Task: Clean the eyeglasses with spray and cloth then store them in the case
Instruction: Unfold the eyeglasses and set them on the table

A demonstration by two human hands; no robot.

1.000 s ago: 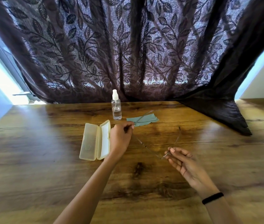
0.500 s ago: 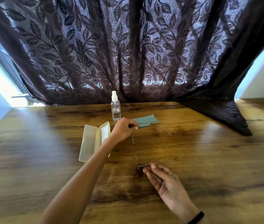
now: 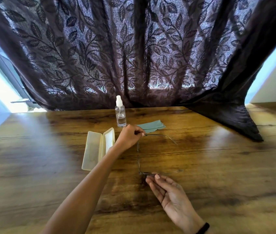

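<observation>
Glasses (image 3: 138,157) pinched at both ends.
Left hand (image 3: 128,137) pinches the far end by the cloth (image 3: 152,128); right hand (image 3: 169,195) pinches the near end; case (image 3: 96,149) lies open on the desk (image 3: 218,166).

Free table (image 3: 218,166) right of cloth (image 3: 154,126), bottle (image 3: 120,115) (upright) near open case (image 3: 93,149)

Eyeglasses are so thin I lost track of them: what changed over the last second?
The right hand, pinching the near end of the eyeglasses, drew it toward the person and leftward. The left hand kept pinching the far end by the cloth. The spray bottle, cloth and open case stayed put.
</observation>
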